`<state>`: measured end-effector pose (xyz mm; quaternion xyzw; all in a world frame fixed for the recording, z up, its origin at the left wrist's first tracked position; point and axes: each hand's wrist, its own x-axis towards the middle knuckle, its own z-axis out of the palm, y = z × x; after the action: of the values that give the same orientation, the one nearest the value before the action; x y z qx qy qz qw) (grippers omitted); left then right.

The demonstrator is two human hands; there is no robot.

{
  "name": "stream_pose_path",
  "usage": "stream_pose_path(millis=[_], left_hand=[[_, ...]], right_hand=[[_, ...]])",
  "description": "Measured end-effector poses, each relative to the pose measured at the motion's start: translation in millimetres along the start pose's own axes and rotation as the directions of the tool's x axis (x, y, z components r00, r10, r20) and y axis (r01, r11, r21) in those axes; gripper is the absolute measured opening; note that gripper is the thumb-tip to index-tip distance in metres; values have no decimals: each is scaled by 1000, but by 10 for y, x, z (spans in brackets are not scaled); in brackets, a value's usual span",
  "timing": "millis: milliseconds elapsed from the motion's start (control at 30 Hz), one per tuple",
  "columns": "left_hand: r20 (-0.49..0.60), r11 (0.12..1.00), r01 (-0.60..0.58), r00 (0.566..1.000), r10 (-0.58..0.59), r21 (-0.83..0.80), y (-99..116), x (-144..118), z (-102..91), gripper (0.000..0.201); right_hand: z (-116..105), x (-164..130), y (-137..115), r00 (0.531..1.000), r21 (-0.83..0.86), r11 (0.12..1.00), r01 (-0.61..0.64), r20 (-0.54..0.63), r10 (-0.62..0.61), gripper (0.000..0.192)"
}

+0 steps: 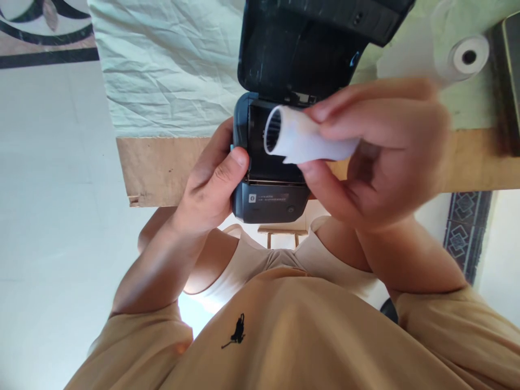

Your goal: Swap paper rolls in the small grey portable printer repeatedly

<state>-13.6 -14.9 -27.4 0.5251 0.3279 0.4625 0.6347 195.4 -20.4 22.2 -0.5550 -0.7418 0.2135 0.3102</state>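
Observation:
My left hand [215,179] is closed around the left side of a small black portable printer [273,203], thumb on its rim. The printer's lid [300,51] is swung up and back, so the hollow paper bay shows. Between the fingers and thumb of my right hand [390,151] is a white paper roll [298,132] with a wide hollow core. It is held tilted over the bay, its near end facing left and a torn edge of paper hanging below. My right fingers hide its far end.
Another white paper roll [470,56] stands at the right on the pale green cloth [170,70]. A dark flat object [509,81] lies at the right edge. The wooden table edge [162,168] runs below the cloth, and a small stool [282,230] shows beneath.

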Motion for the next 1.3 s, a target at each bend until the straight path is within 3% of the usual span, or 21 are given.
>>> stream_pose_path(millis=[33,100,167,500,567,767,833,900,1033,1100,1200,1300], left_hand=[[7,1000,21,1000,-21,16,0,-2,-10,51],[33,997,-72,997,72,11,-22,-7,-34,53],[56,992,-126,991,125,14,-47,-16,-57,54],[37,983,-95,995,90,156,4,-47,-84,49],[55,987,-90,995,83,130,-20,-45,-97,49],[61,999,-45,997,46,-13,-20,-44,-113,52],[63,998,9,998,-5,-70,0,-43,-100,53],[75,995,-19,997,26,-99,0,-41,-89,59],[70,989,-114,990,121,-98,-45,-43,-85,76],[55,994,-62,996,68,-92,-52,-52,-79,83],[64,993,-50,996,57,-108,-17,-63,-47,84],[25,993,-36,999,39,-117,64,-64,15,77]], right_hand=[[37,19,-52,993,-17,994,108,-54,-109,20],[93,45,-110,943,-66,954,293,-145,-300,17],[119,56,-120,910,-91,927,365,-177,-376,19],[180,47,-81,925,-26,940,340,-172,-339,12],[194,47,-65,900,-48,921,387,-200,-388,14],[253,16,-56,754,-124,818,562,-330,-568,11],[277,-8,-62,724,-120,789,603,-334,-604,11],[292,-31,-62,707,-128,761,637,-297,-642,13],[281,-47,-29,726,-121,750,650,-193,-660,11],[259,-34,10,734,-65,767,638,-249,-632,10],[224,4,100,775,22,837,547,-390,-496,12],[221,48,205,840,72,906,417,-411,-354,21]])
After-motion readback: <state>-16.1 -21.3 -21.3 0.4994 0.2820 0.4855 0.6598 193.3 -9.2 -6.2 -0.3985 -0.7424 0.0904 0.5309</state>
